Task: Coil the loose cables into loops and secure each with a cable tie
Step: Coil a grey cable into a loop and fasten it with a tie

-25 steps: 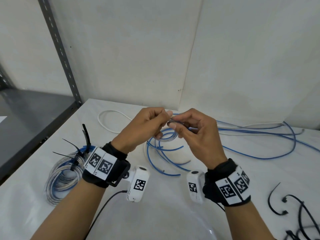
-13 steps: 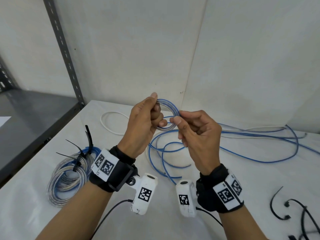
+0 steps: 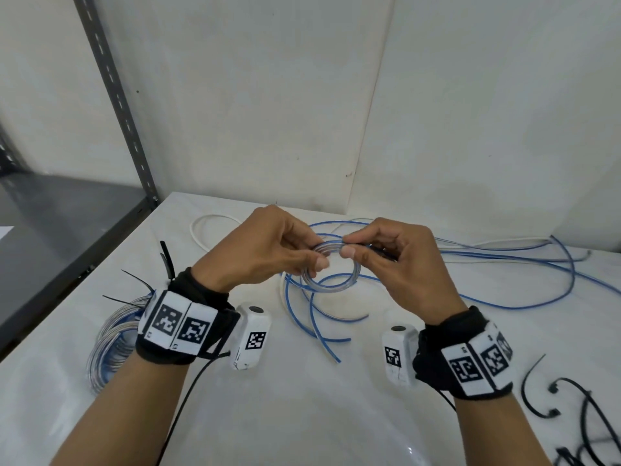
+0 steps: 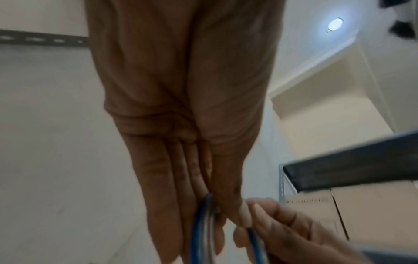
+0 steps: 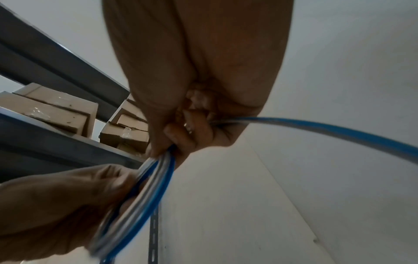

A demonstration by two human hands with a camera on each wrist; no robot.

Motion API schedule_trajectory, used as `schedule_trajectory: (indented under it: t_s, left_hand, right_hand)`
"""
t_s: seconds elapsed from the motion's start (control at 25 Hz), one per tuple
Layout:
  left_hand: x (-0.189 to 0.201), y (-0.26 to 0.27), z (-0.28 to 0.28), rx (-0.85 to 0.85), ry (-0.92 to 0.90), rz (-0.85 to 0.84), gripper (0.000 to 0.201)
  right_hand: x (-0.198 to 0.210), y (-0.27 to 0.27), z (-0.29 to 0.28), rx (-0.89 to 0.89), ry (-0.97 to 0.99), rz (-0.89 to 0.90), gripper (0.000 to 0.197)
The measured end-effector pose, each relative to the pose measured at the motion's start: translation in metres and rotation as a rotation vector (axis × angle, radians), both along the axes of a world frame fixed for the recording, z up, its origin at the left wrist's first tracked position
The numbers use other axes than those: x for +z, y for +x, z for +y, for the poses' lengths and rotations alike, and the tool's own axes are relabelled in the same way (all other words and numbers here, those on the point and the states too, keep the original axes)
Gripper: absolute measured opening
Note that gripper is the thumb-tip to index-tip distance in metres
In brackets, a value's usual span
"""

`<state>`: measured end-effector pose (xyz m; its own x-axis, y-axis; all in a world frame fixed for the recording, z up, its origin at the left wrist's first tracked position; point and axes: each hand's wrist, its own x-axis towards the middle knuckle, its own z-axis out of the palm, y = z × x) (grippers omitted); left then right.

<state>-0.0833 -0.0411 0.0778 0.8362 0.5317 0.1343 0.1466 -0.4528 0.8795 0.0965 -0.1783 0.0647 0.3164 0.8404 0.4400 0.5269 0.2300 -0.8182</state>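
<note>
No readable text, only square coded markers on wristbands (image 3: 178, 326), camera housings (image 3: 252, 336)

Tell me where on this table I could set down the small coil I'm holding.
Bare table lies near you, between the tied coil at left and the black cable ties at right. Farther back it is crowded with loose blue cable.
</note>
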Motion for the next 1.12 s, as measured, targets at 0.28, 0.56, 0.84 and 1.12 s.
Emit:
schedule_trajectory:
  t_s: [0.28, 0.56, 0.84, 1.12]
  left_hand:
    - [0.006, 0.001, 0.001, 0.165, -0.250, -0.410, 0.018]
    - [0.008, 0.011, -0.014, -0.057, -0.450, -0.233, 0.040]
    - [0.003, 0.024, -0.018, 0.140, -0.460, -0.290, 0.050]
    - [0.009, 0.026, -0.015, 0.228, -0.741, -0.711, 0.047]
  right_hand:
    - [-0.002, -0.016, 0.011, -0.089, 0.239, 0.318, 0.009]
    - [0.002, -0.011, 0.005, 0.024, 0.193, 0.222, 0.012]
    - [0.002, -0.008, 0.006, -0.059, 0.176, 0.088, 0.015]
    - [-0.009, -0.035, 0.018, -0.052, 0.189, 0.384, 0.007]
